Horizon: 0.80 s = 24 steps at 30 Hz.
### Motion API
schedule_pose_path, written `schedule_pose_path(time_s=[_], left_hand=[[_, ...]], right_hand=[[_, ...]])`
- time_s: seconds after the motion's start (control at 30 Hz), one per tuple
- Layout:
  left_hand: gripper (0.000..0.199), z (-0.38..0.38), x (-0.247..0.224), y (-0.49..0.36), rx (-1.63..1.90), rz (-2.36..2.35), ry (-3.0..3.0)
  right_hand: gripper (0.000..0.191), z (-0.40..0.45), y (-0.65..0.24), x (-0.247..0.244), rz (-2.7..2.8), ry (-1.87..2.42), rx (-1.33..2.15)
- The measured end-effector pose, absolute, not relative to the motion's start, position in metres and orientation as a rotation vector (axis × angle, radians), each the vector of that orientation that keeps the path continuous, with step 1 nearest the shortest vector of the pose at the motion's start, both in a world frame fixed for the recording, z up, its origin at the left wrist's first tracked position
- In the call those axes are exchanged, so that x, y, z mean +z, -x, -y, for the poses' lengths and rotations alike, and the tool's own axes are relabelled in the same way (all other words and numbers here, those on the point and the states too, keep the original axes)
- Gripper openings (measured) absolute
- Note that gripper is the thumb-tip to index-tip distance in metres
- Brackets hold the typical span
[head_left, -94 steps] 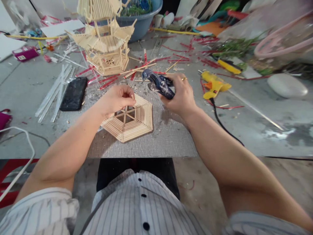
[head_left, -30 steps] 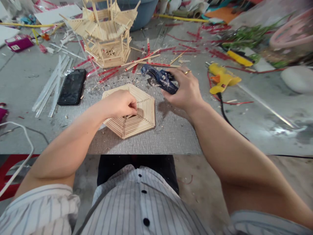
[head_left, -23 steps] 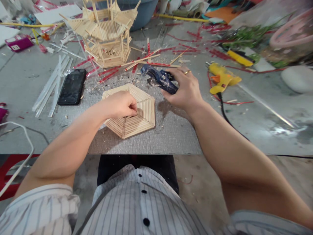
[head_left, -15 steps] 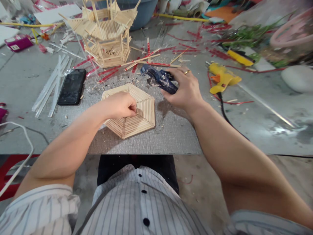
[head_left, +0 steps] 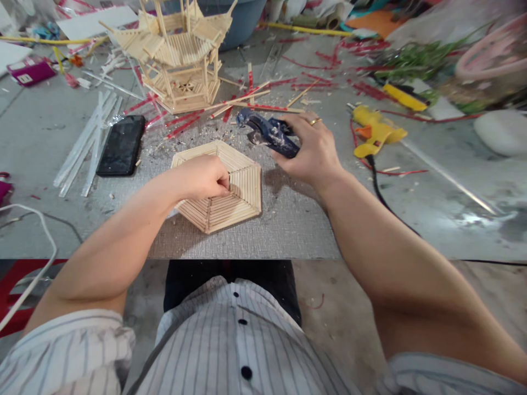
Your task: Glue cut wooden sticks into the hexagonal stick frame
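Note:
A hexagonal panel (head_left: 246,192) of thin wooden sticks, laid in concentric rows, rests flat on the table in front of me. Over its middle is my left hand (head_left: 208,176), fingers curled and pinched together near the panel's centre; whatever they hold, if anything, is hidden. My right hand (head_left: 310,145), with a ring on one finger, grips a dark blue hand cutter (head_left: 272,134) just beyond the panel's right side. The cutter's head points to the far left, and pale smears mark its body.
A wooden stick pavilion model (head_left: 181,60) stands at the back. Left lie a black phone (head_left: 121,146) and clear glue sticks (head_left: 88,140). A yellow glue gun (head_left: 374,131) with a black cord lies right. Red-marked sticks (head_left: 242,101) and scraps scatter behind the panel.

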<state>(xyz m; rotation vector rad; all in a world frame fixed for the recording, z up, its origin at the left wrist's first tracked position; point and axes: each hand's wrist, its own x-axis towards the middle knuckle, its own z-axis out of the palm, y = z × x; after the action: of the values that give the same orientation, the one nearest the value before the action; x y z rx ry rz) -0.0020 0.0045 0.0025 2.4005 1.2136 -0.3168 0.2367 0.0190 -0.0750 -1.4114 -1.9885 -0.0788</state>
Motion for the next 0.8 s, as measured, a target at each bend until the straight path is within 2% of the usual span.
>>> schedule_pose_path(time_s=[0.8], left_hand=[[0.013,-0.004,0.003,0.001,-0.264,-1.191,-2.405]], right_hand=[[0.056,-0.013,-0.231,-0.064,2.018,1.486,-0.039]])
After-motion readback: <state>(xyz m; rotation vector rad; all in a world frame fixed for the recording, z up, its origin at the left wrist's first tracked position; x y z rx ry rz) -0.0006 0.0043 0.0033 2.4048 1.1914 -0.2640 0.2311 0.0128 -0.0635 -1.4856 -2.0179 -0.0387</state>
